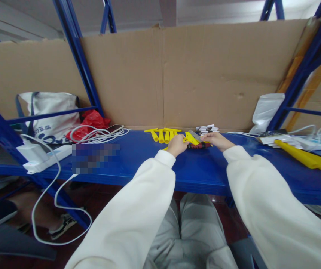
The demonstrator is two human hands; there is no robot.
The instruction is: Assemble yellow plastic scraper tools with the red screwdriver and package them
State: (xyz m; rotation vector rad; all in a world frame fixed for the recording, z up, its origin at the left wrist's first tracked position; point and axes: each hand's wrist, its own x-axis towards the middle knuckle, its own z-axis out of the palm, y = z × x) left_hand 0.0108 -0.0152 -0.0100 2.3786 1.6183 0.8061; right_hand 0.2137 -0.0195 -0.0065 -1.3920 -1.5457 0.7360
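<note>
My left hand is closed around a yellow T-shaped tool, probably a scraper, whose yellow ends stick out on both sides of the fist. My right hand has its fingers pinched together just to the right; what they hold is too small to make out. Between the hands lie a yellow plastic piece with a grey metal blade and a dark red and black tool. Behind my left hand, several yellow T-shaped handles lie in a row. White packets with black marks are stacked behind my right hand.
The blue table backs onto a cardboard wall between blue posts. To the left are a white cable, a red bag, a tote bag and a power strip. A yellow long object lies right. Another person's leg shows lower left.
</note>
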